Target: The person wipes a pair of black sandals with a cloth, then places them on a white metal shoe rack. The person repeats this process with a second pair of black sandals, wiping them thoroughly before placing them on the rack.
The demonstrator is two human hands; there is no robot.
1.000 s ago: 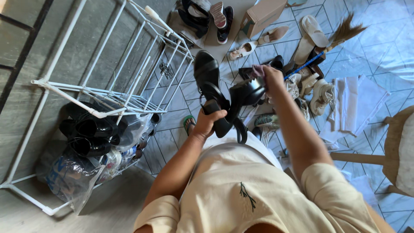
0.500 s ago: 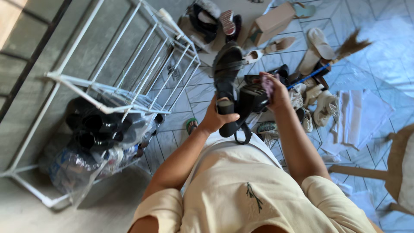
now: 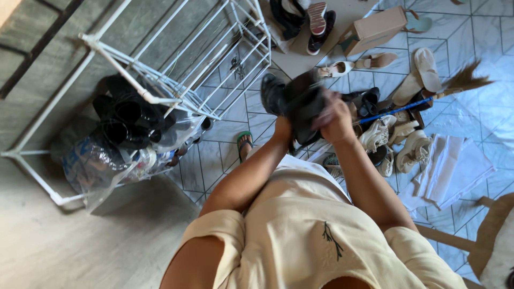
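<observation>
Both hands hold black heeled sandals (image 3: 294, 104) above the tiled floor (image 3: 482, 48). The right hand (image 3: 334, 118) fingers are clenched over them; the left hand (image 3: 282, 127) grasps from beneath, its fingers hidden.

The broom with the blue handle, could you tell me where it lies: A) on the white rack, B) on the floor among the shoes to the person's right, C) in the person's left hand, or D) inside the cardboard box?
B: the broom lies on the tiled floor across the pile of shoes, apart from both hands, which are busy with the black sandals.
</observation>
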